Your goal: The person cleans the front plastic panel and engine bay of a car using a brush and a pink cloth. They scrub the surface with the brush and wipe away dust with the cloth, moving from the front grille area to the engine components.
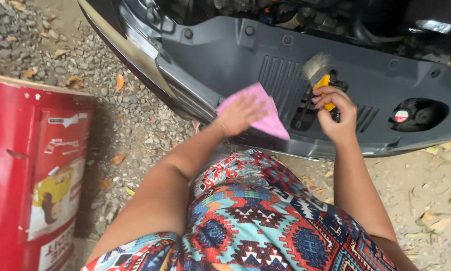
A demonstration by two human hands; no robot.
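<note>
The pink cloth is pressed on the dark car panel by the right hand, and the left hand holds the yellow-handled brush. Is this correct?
Not quite: the hands are swapped. In the head view, the left hand presses the pink cloth on the dark car panel, and the right hand holds the yellow-handled brush.

Hands press pink cloth (258,110) and yellow-handled brush (319,75) on dark car panel (235,55).

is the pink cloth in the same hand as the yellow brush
No: the left hand presses the pink cloth on the dark panel, while the right hand grips the yellow brush.
</note>
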